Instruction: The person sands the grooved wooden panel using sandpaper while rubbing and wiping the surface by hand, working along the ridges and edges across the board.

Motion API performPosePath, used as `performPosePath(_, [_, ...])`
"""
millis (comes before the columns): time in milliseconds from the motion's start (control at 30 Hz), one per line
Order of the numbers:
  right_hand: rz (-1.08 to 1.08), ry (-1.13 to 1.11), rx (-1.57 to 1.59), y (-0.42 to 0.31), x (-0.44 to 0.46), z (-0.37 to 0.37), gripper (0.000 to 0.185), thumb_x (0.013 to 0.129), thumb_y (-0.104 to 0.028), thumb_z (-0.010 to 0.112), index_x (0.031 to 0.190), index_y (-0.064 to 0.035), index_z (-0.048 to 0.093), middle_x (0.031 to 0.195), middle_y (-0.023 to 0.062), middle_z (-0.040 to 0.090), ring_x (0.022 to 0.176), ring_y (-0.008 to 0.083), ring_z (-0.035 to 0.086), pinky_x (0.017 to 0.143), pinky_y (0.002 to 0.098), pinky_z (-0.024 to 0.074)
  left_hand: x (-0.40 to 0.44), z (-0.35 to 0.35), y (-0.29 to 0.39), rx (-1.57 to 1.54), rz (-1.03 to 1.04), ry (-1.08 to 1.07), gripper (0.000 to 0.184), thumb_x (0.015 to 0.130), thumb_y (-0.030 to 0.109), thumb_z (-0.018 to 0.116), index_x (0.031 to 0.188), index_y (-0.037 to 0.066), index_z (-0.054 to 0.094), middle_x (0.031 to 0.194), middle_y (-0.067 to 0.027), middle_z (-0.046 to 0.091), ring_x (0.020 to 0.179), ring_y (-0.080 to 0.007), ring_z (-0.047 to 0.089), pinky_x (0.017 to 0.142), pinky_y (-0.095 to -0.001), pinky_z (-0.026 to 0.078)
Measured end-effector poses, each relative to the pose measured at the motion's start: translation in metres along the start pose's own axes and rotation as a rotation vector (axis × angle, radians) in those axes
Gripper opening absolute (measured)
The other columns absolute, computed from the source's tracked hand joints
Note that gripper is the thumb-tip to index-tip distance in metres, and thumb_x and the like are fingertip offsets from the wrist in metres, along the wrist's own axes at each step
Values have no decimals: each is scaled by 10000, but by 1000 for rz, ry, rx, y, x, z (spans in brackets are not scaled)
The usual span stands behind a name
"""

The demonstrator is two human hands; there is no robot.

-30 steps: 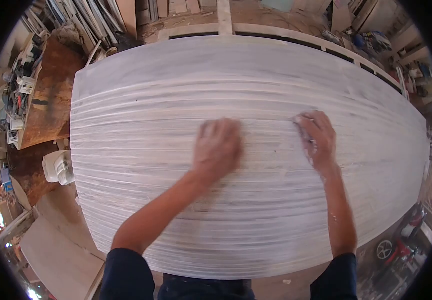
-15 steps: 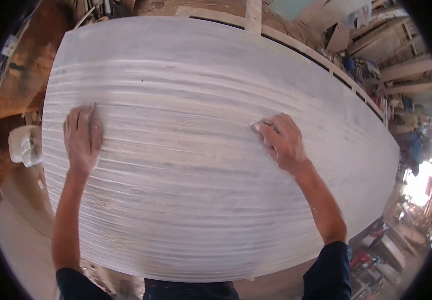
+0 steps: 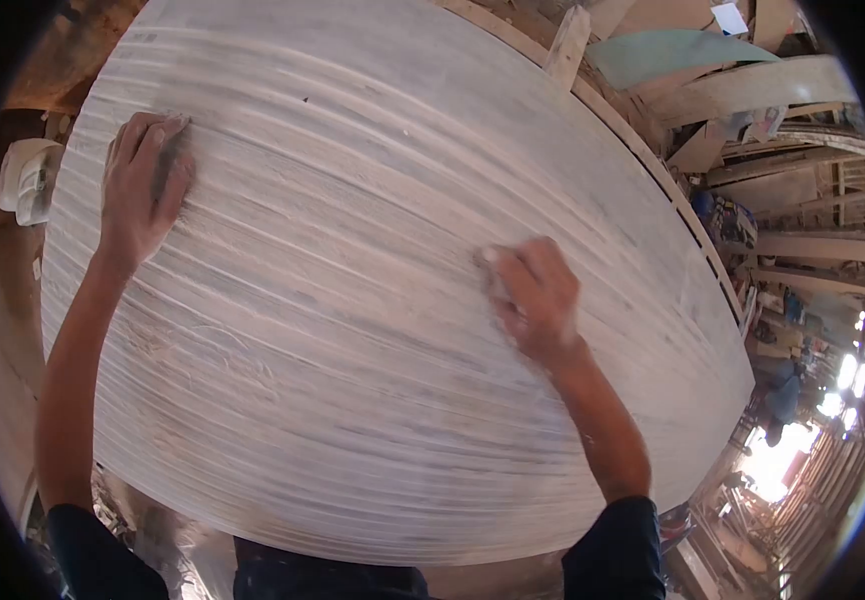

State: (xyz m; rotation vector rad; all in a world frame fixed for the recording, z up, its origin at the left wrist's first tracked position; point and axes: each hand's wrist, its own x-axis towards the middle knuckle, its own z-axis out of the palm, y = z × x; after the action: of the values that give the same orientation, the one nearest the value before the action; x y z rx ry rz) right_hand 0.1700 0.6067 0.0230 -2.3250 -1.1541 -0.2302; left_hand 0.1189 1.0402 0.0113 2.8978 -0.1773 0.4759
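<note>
The ridged white panel [image 3: 373, 400] lies under the left hand [image 3: 143, 190], near the panel's left edge, and the curled right hand [image 3: 541, 300], near mid-panel, its long axis slanting down rightward; whether either hand grips anything cannot be determined.

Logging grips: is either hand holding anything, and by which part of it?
Cannot be told: the left hand and the blurred right hand hide whatever may be under them.

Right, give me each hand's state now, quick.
Left hand: half-curled over the board; contents cannot be told.
Right hand: curled, blurred; contents cannot be told.
</note>
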Motion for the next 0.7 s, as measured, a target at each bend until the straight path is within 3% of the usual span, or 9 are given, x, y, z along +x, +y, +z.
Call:
performPosePath(400, [61, -68, 51, 3, -8, -16, 276, 640, 78, 713, 896, -19, 670, 714, 70, 496, 645, 233, 504, 582, 344, 418, -1, 2, 3, 14, -32, 1, 342, 891, 144, 584, 1191, -20, 579, 1153, -168, 548, 1095, -355, 527, 976, -429, 423])
performPosePath(700, [8, -10, 85, 5, -3, -8, 375, 621, 81, 722, 971, -36, 657, 780, 68, 523, 713, 229, 527, 630, 345, 436, 2, 1, 8, 12, -41, 0, 347, 895, 165, 589, 1194, -10, 586, 1152, -175, 549, 1081, -367, 526, 963, -442, 424])
